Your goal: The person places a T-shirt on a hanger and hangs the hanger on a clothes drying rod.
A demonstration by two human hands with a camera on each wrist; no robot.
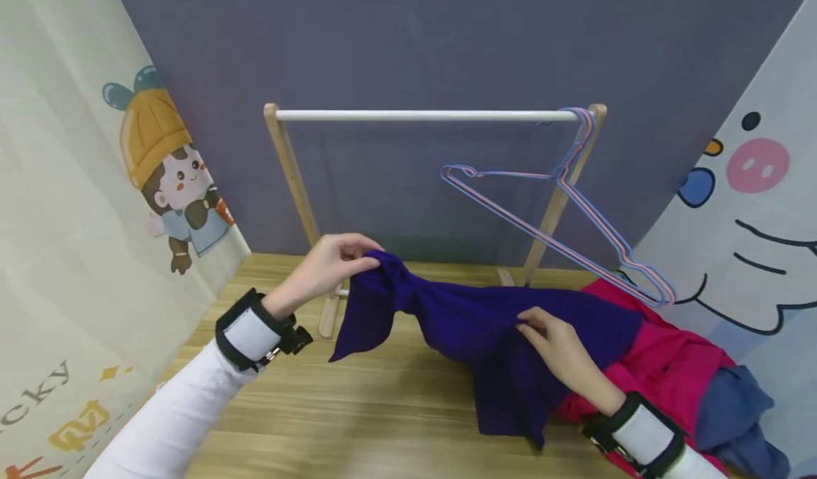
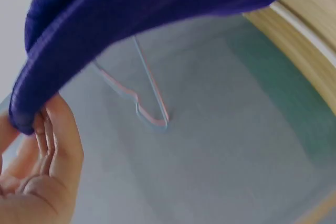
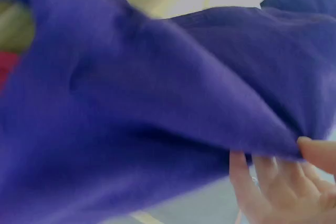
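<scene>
White sleeve [image 1: 162, 409] nearest the camera. Left hand [image 1: 327, 266]: fingers pinching one end of the purple cloth [image 1: 459, 316]. Right hand [image 1: 557, 344]: fingers pinching its middle. Cloth spans above the table [image 1: 287, 422], overlapping red clothing [image 1: 667, 362] by the right edge. Rack [image 1: 415, 116] with hangers [image 1: 562, 172] stands toward the far edge.

Here we are in what looks like a staged booth, home or studio hard to tell: cartoon-printed sheet [image 1: 64, 152] left, pig-nosed panel [image 1: 721, 252] right, grey backdrop [image 1: 415, 39] behind, clothes rack [image 1: 421, 116] on wood-grain surface [image 1: 383, 415]!
</scene>
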